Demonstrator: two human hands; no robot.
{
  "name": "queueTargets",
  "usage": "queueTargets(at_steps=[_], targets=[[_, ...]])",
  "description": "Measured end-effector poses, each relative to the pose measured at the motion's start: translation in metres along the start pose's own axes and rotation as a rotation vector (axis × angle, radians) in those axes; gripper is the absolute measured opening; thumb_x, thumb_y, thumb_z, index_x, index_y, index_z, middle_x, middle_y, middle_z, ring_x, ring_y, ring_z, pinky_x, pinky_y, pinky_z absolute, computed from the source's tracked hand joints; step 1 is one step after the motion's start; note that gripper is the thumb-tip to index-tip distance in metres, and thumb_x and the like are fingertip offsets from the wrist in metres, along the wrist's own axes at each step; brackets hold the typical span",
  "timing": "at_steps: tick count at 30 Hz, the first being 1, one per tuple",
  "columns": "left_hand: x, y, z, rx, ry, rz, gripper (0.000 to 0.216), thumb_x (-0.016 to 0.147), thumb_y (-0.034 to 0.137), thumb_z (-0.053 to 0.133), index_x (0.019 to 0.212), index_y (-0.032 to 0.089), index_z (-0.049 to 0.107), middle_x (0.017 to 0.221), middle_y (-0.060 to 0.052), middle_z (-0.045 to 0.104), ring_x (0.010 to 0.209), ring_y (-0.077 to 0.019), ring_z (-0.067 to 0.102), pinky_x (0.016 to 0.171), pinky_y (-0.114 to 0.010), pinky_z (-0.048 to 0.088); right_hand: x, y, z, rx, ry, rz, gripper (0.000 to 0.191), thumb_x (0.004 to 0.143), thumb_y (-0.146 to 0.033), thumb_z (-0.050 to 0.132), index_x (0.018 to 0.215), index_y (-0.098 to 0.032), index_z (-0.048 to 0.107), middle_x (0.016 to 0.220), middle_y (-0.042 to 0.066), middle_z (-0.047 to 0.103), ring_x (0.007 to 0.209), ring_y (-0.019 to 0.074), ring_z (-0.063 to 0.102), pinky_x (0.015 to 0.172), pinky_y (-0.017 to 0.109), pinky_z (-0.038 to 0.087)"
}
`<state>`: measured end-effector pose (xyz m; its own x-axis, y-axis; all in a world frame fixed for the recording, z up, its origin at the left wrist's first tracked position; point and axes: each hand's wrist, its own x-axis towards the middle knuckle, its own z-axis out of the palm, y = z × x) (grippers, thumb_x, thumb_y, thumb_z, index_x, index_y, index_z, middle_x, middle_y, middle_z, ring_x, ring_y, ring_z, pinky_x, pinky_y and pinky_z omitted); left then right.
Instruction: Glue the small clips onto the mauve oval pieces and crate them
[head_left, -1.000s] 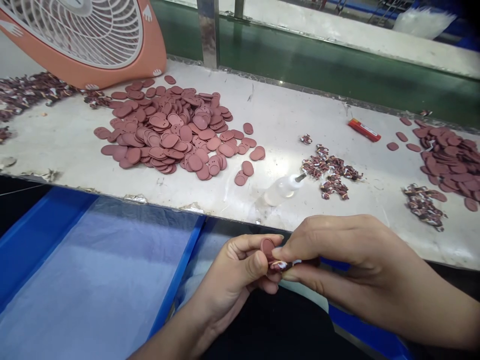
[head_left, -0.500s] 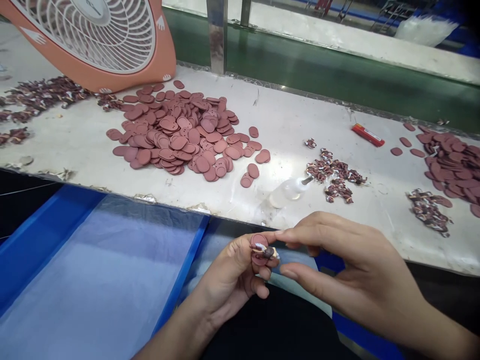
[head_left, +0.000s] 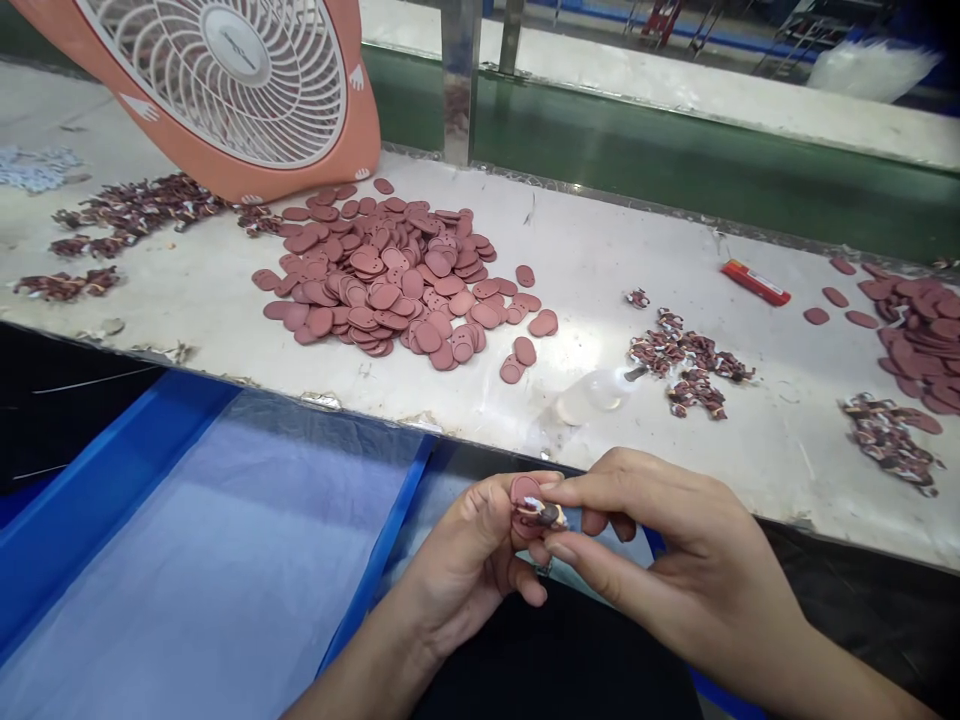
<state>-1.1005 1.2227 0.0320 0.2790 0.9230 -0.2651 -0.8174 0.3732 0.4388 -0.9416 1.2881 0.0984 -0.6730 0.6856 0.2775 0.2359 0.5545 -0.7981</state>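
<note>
My left hand (head_left: 457,560) is closed on a reddish-brown oval base (head_left: 524,488), held just in front of the table edge. A small painted figurine (head_left: 551,514), dark brown with white and yellowish parts, lies across the base; whether it is fixed there I cannot tell. From the right, the thumb and index finger of my right hand (head_left: 675,560) close on the figurine's outer end. Behind my hands, a translucent bottle (head_left: 592,398) with a dark metal tip lies on the table beside a cluster of similar figurines (head_left: 696,362).
A big pile of oval bases (head_left: 390,290) spreads before an orange fan (head_left: 307,172). More figurines (head_left: 142,212) lie at left, others (head_left: 889,440) at right near another base pile (head_left: 926,330). A red box-like object (head_left: 756,282) sits farther back. A blue tray (head_left: 247,530) is below the table edge.
The right thumb and index finger have moved in from apart to touch the figurine on the base. The view has shifted left, so the table's contents appear farther right.
</note>
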Motion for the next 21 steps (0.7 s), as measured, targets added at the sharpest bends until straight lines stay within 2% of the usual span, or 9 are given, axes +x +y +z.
queueTargets(at_steps=[4, 8, 10, 13, 16, 18, 21], targets=[[0.0, 0.001, -0.003, 0.017, 0.008, 0.015, 0.05, 0.076, 0.056, 0.073, 0.106, 0.016, 0.077, 0.073, -0.003, 0.064, 0.057, -0.0072, 0.059, 0.048, -0.013, 0.054, 0.002, 0.0, 0.005, -0.026, 0.037, -0.017, 0.02, 0.085, -0.009, 0.068, 0.101, -0.021, 0.071, 0.068, -0.005, 0.062, 0.059, 0.0068, 0.056, 0.055, 0.018, 0.046], [-0.002, 0.003, -0.005, 0.064, 0.041, 0.018, 0.056, 0.077, 0.062, 0.07, 0.113, 0.02, 0.074, 0.079, -0.004, 0.068, 0.06, -0.009, 0.062, 0.049, -0.015, 0.055, 0.001, 0.003, 0.011, -0.058, 0.108, -0.054, 0.019, 0.085, -0.01, 0.069, 0.101, -0.021, 0.071, 0.069, -0.004, 0.061, 0.059, 0.0057, 0.057, 0.054, 0.016, 0.047], [-0.007, 0.003, -0.003, 0.113, 0.176, 0.087, 0.051, 0.077, 0.059, 0.071, 0.111, 0.021, 0.073, 0.076, -0.002, 0.067, 0.06, -0.009, 0.06, 0.048, -0.015, 0.054, 0.0, 0.006, 0.017, -0.103, 0.162, -0.092, 0.018, 0.085, -0.009, 0.067, 0.101, -0.017, 0.069, 0.073, -0.002, 0.062, 0.063, 0.0061, 0.059, 0.056, 0.016, 0.049], [-0.017, 0.001, 0.001, 0.205, 0.439, 0.32, 0.03, 0.073, 0.045, 0.082, 0.091, 0.021, 0.074, 0.071, 0.002, 0.063, 0.054, -0.0063, 0.053, 0.045, -0.014, 0.05, -0.001, 0.012, 0.03, -0.243, 0.263, -0.203, 0.023, 0.084, -0.005, 0.069, 0.105, -0.013, 0.066, 0.078, 0.001, 0.064, 0.068, 0.009, 0.06, 0.061, 0.02, 0.052], [-0.025, -0.001, 0.005, 0.283, 0.491, 0.47, 0.025, 0.066, 0.035, 0.088, 0.08, 0.022, 0.072, 0.069, 0.004, 0.061, 0.055, -0.0063, 0.05, 0.044, -0.014, 0.047, 0.0, 0.017, 0.045, -0.367, 0.309, -0.336, 0.031, 0.082, -0.001, 0.071, 0.11, -0.011, 0.065, 0.078, 0.003, 0.066, 0.067, 0.0121, 0.058, 0.059, 0.025, 0.05], [-0.028, -0.001, 0.005, 0.315, 0.511, 0.494, 0.023, 0.066, 0.033, 0.088, 0.077, 0.022, 0.071, 0.068, 0.004, 0.061, 0.055, -0.0063, 0.049, 0.044, -0.014, 0.047, 0.002, 0.019, 0.055, -0.382, 0.296, -0.393, 0.032, 0.083, -0.002, 0.071, 0.113, -0.01, 0.065, 0.076, 0.004, 0.066, 0.067, 0.0138, 0.056, 0.058, 0.028, 0.049], [-0.031, 0.002, 0.001, 0.331, 0.61, 0.493, 0.023, 0.068, 0.033, 0.086, 0.073, 0.021, 0.068, 0.066, 0.005, 0.06, 0.051, -0.0049, 0.046, 0.043, -0.014, 0.045, 0.008, 0.021, 0.068, -0.38, 0.264, -0.442, 0.029, 0.085, -0.004, 0.07, 0.113, -0.009, 0.064, 0.076, 0.005, 0.067, 0.067, 0.0151, 0.055, 0.058, 0.03, 0.048]])
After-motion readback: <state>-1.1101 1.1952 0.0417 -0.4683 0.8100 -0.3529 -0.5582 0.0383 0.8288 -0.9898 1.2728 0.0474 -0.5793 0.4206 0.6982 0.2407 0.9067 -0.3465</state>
